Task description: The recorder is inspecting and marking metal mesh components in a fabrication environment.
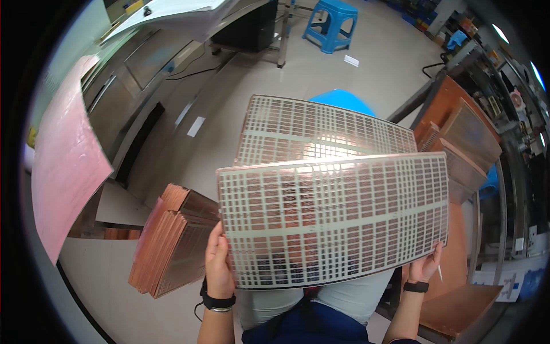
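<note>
I hold a large rectangular circuit-board panel [344, 229], coppery and shiny with a pale green grid, tilted up over my lap. My left hand [219, 261] grips its left edge near the lower corner, fingers partly behind it. My right hand [425, 266] grips the lower right corner; some of its fingers are hidden by the panel. Behind it stands a second, similar panel [275, 123], its lower part covered by the front one. What supports that panel is hidden. A bright blue rounded surface [344, 100] shows just behind it.
A stack of copper-edged panels [157, 246] leans at my left. More panels [467, 135] rest on a brown rack [452, 246] at my right. A pink sheet [69, 155] hangs out at far left beside a metal bench [137, 69]. A blue stool [331, 26] stands farther off.
</note>
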Available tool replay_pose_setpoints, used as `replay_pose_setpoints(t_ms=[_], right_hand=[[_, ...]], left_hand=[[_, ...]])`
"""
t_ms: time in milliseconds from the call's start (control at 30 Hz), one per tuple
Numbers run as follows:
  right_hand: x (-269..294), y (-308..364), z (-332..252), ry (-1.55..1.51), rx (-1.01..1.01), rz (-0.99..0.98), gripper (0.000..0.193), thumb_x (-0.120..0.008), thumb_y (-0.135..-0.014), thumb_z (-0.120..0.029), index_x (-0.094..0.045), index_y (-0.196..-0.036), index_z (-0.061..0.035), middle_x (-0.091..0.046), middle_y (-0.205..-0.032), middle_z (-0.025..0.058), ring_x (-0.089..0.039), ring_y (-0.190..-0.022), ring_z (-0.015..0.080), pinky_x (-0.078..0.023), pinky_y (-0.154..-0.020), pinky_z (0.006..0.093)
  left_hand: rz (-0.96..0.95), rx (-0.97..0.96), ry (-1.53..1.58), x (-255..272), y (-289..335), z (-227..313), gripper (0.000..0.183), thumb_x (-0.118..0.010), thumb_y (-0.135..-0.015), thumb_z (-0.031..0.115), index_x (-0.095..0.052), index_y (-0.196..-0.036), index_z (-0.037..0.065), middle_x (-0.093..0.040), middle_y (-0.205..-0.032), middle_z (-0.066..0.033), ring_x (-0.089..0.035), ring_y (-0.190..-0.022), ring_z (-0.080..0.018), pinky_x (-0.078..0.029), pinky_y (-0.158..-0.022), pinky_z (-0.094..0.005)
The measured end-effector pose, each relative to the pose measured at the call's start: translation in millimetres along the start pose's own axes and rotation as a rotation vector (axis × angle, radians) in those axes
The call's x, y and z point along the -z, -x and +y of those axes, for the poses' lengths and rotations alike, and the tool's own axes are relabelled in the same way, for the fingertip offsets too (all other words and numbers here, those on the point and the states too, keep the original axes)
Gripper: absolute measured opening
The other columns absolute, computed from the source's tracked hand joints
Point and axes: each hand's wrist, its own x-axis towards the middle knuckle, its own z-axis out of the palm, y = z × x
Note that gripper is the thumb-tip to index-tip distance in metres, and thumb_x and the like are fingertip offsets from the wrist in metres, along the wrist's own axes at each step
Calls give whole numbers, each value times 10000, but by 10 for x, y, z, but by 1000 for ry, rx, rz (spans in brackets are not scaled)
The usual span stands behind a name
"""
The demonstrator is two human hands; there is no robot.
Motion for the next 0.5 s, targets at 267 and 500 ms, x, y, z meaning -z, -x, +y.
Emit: replay_pose_setpoints(t_ms=[267, 500], right_hand=[[-171, 66, -36, 57, 22, -136, 199, -531, -913, -190, -585, -1042, -49, -608, -1108, 80, -538, -1088, 237, -413, -975, 433], [-299, 120, -29, 173, 33, -87, 470, -624, -857, -187, -436, -1262, -42, -532, -1224, 89, -521, -1130, 224, -441, -964, 395]], left_hand=[[18, -23, -9, 87, -53, -20, 422, -400, -975, 211, -362, -1334, -6, -505, -1265, -101, -503, -1134, -173, -415, -957, -317], [66, 25, 76, 193, -56, -52, 425, -351, -984, 204, -322, -1354, -2, -491, -1258, -121, -500, -1144, -197, -427, -950, -346]])
